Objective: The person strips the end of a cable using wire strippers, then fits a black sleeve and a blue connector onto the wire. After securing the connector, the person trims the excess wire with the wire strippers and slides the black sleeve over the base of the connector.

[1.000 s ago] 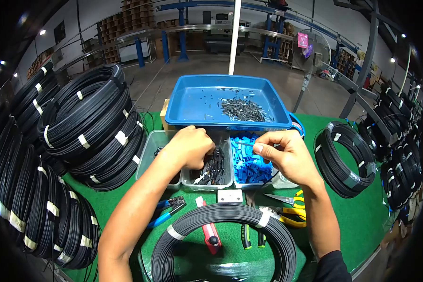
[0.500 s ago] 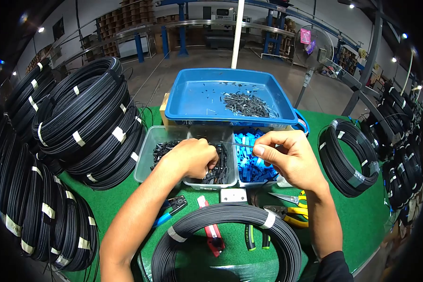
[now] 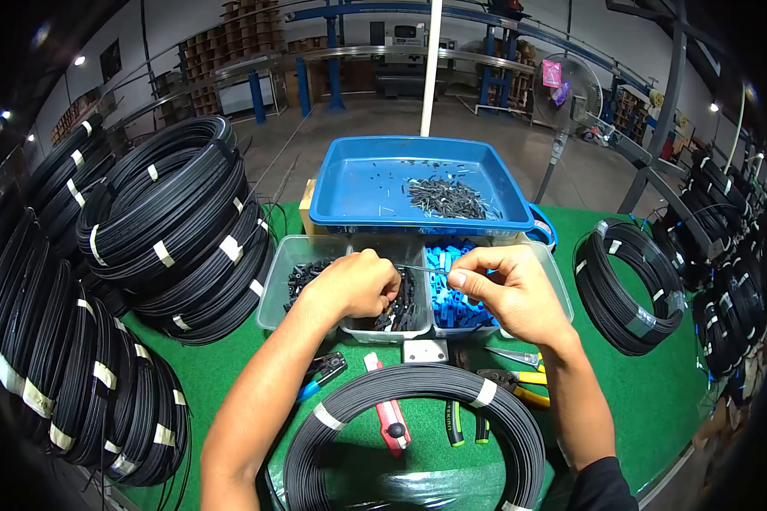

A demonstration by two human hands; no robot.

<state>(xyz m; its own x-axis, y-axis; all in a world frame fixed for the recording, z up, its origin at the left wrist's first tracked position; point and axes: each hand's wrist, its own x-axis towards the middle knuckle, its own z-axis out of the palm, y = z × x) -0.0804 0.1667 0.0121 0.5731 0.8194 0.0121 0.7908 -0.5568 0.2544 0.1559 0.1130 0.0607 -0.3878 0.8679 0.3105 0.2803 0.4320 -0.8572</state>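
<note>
My right hand (image 3: 520,294) pinches a thin black cable (image 3: 424,269) between thumb and forefinger, its end pointing left over the bins. Bent fingers of my left hand (image 3: 358,283) reach into the middle clear bin (image 3: 383,338), among small black parts (image 3: 407,298); whatever they grip is hidden. Below my right hand, the right bin holds blue plastic connectors (image 3: 456,311). The left bin contains more black pieces (image 3: 302,279). A taped coil of black cable (image 3: 418,381) lies in front of me.
Behind the bins rests a blue tray (image 3: 349,204) with black scraps. On the green mat (image 3: 222,375) are a red utility knife (image 3: 390,417), a blue-handled tool (image 3: 320,375), yellow-handled pliers (image 3: 528,396), scissors (image 3: 520,358) and green-black handles (image 3: 455,423). Cable coils (image 3: 166,213) stack left; another coil (image 3: 631,289) lies right.
My head view has shifted slightly, so the bench sits a little lower and further right. The cable end and my left hand are closer together. My left fingers remain in the middle bin.
</note>
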